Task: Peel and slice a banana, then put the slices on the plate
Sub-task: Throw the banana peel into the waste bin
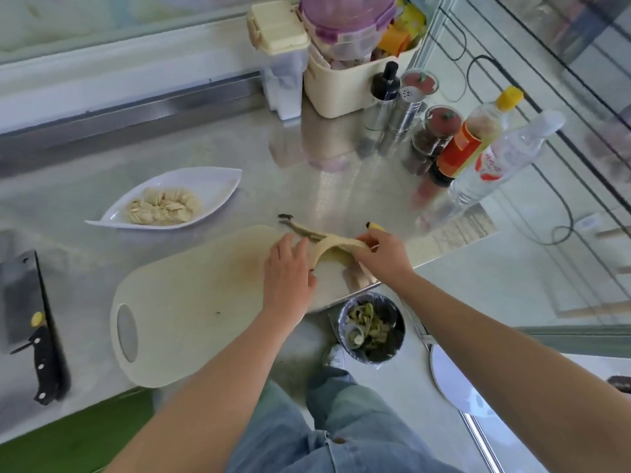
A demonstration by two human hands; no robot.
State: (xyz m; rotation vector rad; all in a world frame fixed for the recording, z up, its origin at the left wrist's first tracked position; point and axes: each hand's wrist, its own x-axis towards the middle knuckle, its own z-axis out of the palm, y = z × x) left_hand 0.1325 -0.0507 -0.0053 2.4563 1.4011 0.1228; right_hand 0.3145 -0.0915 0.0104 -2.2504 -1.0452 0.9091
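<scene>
Steel counter (pixel 307 179): board (pixel 191 302), plate (pixel 218 179), banana peel (pixel 336 242)

Head view looks steeply down, close over counter (pixel 307 172).

No lettering is legible. The orange label on the dark sauce bottle (pixel 459 148) and the red-and-white label on the clear bottle (pixel 491 167), near the worktop's (pixel 307 186) right edge, are blurred.

Banana peel (pixel 336 241) arched between left grip (pixel 290 268) and right grip (pixel 382 256), pale inside showing; slices (pixel 164 206) lay heaped on white leaf-shaped plate (pixel 218 186), left of both.
</scene>
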